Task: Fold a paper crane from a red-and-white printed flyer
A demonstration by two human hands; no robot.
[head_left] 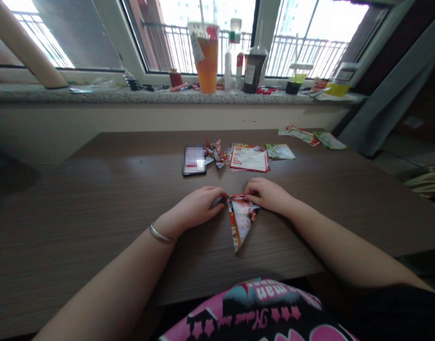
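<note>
at far left a tan tube (32, 52) leans with its foot on the sill (107, 96). a bangle (160, 234) circles the left wrist. the phone (194, 160) lies flat on the table (96, 199), beyond the left hand (201, 206), its screen blurred out. the left hand rests low, its forefinger at the top left corner of the paper (243, 220), thumb and forefinger apart. an orange cup (206, 61) with a straw stands on the sill; below it, just right of the phone, lies a folded piece (217, 152) in red and yellow print. the paper lies on the table between the two hands, folded into a triangle, its long point toward the person. farther back is a stack of cards (249, 157), the top one red-edged. above it, on the sill, stands a dark cup (253, 71). the right hand (269, 195) is closed on the paper's top edge near the right corner, thumb on top. right of the cards are green packets (280, 151), then, near the far edge, red and green strips (303, 136). a grey curtain (391, 94) hangs at right.
</note>
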